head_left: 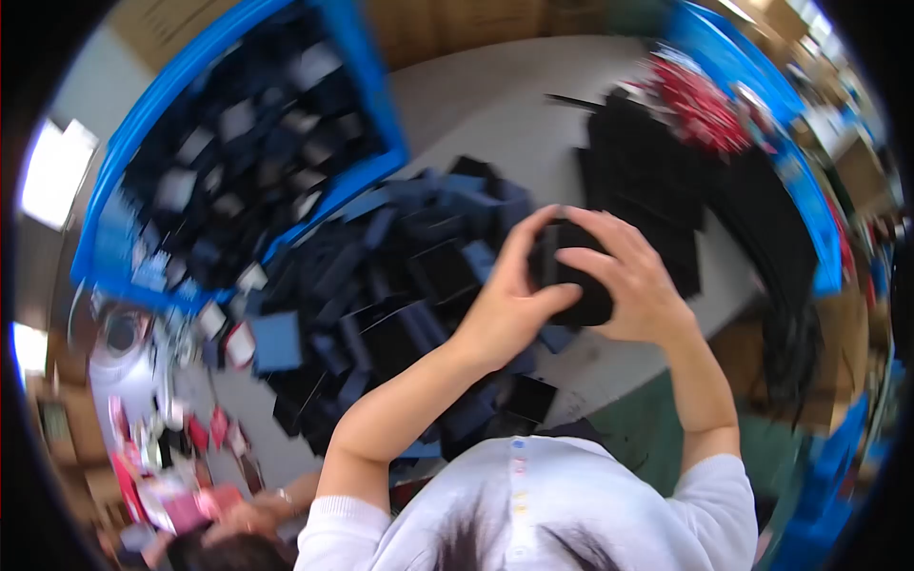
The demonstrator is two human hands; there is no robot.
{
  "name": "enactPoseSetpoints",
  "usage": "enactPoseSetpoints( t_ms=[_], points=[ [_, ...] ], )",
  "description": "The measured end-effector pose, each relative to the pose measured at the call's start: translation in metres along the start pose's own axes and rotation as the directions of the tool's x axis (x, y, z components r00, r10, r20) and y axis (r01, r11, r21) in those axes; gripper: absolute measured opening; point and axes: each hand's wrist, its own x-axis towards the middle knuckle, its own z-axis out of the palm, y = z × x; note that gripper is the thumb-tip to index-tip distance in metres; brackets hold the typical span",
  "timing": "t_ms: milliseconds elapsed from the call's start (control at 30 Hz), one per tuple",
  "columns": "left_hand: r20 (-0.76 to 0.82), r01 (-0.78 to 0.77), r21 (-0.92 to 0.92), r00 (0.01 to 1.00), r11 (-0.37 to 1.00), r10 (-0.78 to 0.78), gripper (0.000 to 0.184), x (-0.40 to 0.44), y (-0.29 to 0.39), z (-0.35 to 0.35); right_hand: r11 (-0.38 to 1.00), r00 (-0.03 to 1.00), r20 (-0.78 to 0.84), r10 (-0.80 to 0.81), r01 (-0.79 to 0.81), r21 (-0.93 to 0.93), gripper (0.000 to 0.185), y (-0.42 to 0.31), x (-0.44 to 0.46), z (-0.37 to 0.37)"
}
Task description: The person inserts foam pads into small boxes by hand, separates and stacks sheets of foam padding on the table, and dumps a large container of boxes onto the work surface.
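Between both hands, in front of my chest, is a small black object (583,297), partly covered by my fingers. My left hand (519,295) grips it from the left, with the thumb across its lower front. From the right, my right hand (633,281) wraps its fingers over it. A heap of dark blue and black boxes or box parts (381,285) lies on the table to the left of my hands. Beyond my right hand are stacked flat black pieces (638,171).
A blue crate (405,157) at upper left holds many dark pieces. Red and white material (700,105) sits by another blue crate (824,228) at right. A black bundle (771,238) hangs over the table edge. Another person's arm (276,504) is at lower left.
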Motion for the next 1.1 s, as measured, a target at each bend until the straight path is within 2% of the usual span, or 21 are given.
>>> enactPoseSetpoints(
  t_ms=[33, 67, 100, 167, 200, 233, 267, 300, 367, 433, 500, 567, 633, 733, 767, 833, 867, 933, 1033, 1067, 1100],
  points=[
    [0.001, 0.016, 0.059, 1.000, 0.998, -0.016, 0.080, -0.008, 0.016, -0.009, 0.993, 0.998, -0.046, -0.035, 0.040, 0.109, 0.068, 0.005, 0.009, 0.015],
    [-0.002, 0.158, 0.177, 0.987, 0.971, -0.160, 0.077, -0.017, 0.044, -0.021, 0.975, 0.998, -0.040, -0.041, 0.048, 0.217, 0.067, 0.004, 0.019, 0.026],
    [0.076, 0.316, 0.087, 0.944, 0.945, -0.322, 0.073, -0.022, 0.062, -0.037, 0.949, 0.999, -0.031, -0.032, 0.040, 0.313, 0.067, 0.002, 0.029, 0.036],
    [0.038, 0.262, 0.192, 0.961, 0.946, -0.274, 0.067, -0.028, 0.075, -0.075, 0.831, 0.998, 0.050, 0.039, -0.060, 0.553, 0.067, 0.003, 0.042, 0.063],
    [-0.019, 0.208, 0.401, 0.976, 0.892, -0.219, 0.057, -0.031, 0.087, -0.099, 0.776, 0.996, 0.035, 0.087, -0.090, 0.625, 0.066, 0.004, 0.048, 0.082],
    [-0.076, 0.156, 0.483, 0.988, 0.861, -0.137, 0.042, -0.030, 0.088, -0.132, 0.722, 0.991, 0.047, 0.123, -0.122, 0.681, 0.068, 0.007, 0.054, 0.100],
    [-0.240, 0.214, 0.507, 0.965, 0.835, -0.101, 0.033, -0.029, 0.095, -0.166, 0.649, 0.974, 0.107, 0.198, -0.213, 0.730, 0.072, 0.006, 0.061, 0.109],
    [-0.415, 0.307, 0.495, 0.906, 0.812, -0.090, 0.030, -0.023, 0.105, -0.205, 0.567, 0.947, 0.169, 0.272, -0.300, 0.767, 0.076, 0.005, 0.069, 0.118],
    [-0.682, 0.313, 0.299, 0.731, 0.901, -0.027, 0.026, -0.009, 0.106, -0.310, 0.497, 0.930, 0.219, 0.297, -0.346, 0.796, 0.080, 0.016, 0.079, 0.133],
    [-0.861, 0.529, 0.219, 0.500, 0.820, -0.093, 0.030, 0.008, 0.093, -0.413, 0.379, 0.883, 0.316, 0.347, -0.441, 0.814, 0.089, 0.031, 0.084, 0.147],
    [-0.932, 0.852, 0.083, 0.249, 0.516, -0.262, 0.033, 0.033, 0.065, -0.500, 0.336, 0.864, 0.311, 0.397, -0.452, 0.826, 0.091, 0.048, 0.082, 0.163],
    [-0.956, 0.953, 0.051, 0.133, 0.299, -0.260, 0.039, 0.050, 0.046, -0.510, 0.377, 0.848, 0.237, 0.474, -0.439, 0.816, 0.096, 0.059, 0.080, 0.173],
    [-0.977, 0.975, 0.198, 0.204, 0.104, -0.058, 0.042, 0.062, -0.037, -0.600, 0.309, 0.794, 0.172, 0.584, -0.412, 0.857, 0.108, 0.069, 0.074, 0.179],
    [-0.997, 0.975, -0.058, -0.044, 0.217, -0.067, 0.042, 0.072, -0.020, -0.546, 0.308, 0.769, 0.110, 0.630, -0.378, 0.873, 0.112, 0.076, 0.080, 0.179],
    [-0.996, 0.974, -0.076, -0.062, 0.214, -0.069, 0.042, 0.069, -0.024, -0.553, 0.298, 0.772, 0.126, 0.623, -0.383, 0.874, 0.112, 0.080, 0.082, 0.184],
    [-0.979, 0.967, -0.083, -0.034, 0.239, -0.203, 0.039, 0.061, -0.024, -0.565, 0.208, 0.738, 0.159, 0.656, -0.379, 0.902, 0.101, 0.085, 0.080, 0.188],
    [-0.958, 0.949, -0.108, -0.020, 0.296, -0.285, 0.037, 0.057, -0.019, -0.567, 0.263, 0.751, 0.161, 0.640, -0.411, 0.873, 0.094, 0.086, 0.081, 0.191],
    [-0.981, 0.960, -0.017, 0.038, 0.281, -0.189, 0.036, 0.044, 0.002, -0.547, 0.279, 0.771, 0.194, 0.606, -0.435, 0.856, 0.092, 0.085, 0.088, 0.196],
    [-0.989, 0.916, 0.084, 0.029, 0.392, 0.143, 0.040, 0.020, 0.037, -0.512, 0.351, 0.809, 0.215, 0.547, -0.456, 0.818, 0.082, 0.088, 0.101, 0.209],
    [-0.996, 0.849, 0.058, 0.014, 0.526, 0.087, 0.042, 0.012, 0.050, -0.500, 0.391, 0.827, 0.203, 0.524, -0.446, 0.805, 0.079, 0.088, 0.106, 0.212],
    [-0.984, 0.741, 0.048, -0.080, 0.670, 0.159, 0.049, 0.015, 0.053, -0.487, 0.435, 0.841, 0.187, 0.508, -0.438, 0.787, 0.075, 0.086, 0.114, 0.213]
  ],
)
